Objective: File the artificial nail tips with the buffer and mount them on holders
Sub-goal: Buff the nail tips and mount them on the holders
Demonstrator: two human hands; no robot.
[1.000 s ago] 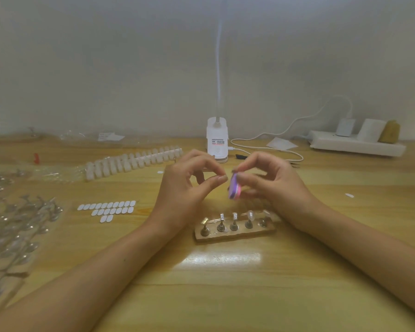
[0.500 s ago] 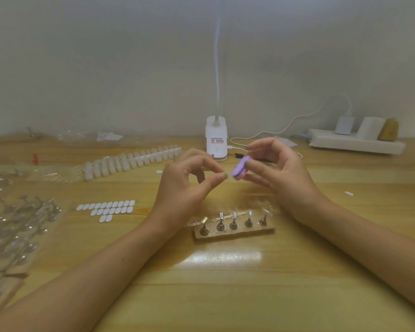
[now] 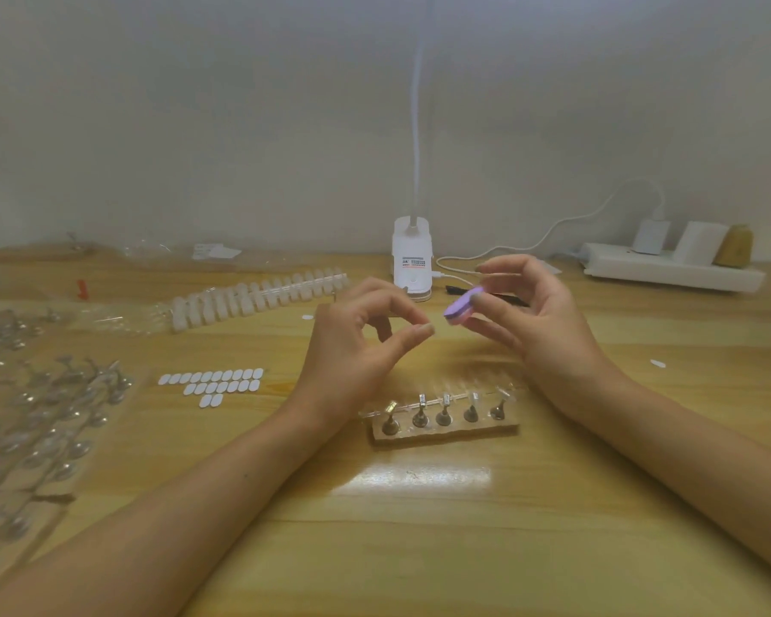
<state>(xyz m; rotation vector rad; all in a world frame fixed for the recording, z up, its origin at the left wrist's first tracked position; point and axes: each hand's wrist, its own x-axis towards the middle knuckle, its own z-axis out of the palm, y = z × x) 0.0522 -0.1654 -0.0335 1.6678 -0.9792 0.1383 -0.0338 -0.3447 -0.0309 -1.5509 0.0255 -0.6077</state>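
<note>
Above a pale wooden table (image 3: pixel 419 554), the right hand (image 3: pixel 548 336) pinches a small purple buffer block (image 3: pixel 460 307), which juts out past its fingertips toward the left hand (image 3: pixel 352 354). The left thumb and forefinger curl together; whether they hold anything cannot be told.

Whether the left hand (image 3: pixel 352 349) pinches anything between thumb and forefinger is too small to tell. The buffer (image 3: pixel 461 307) is half hidden behind the fingers of the right hand (image 3: pixel 539 322). Beyond both hands the lamp neck (image 3: pixel 417 104) runs off the top edge. Far left of the left hand, the clear holders (image 3: pixel 41 416) lie blurred, cut by the frame.
</note>
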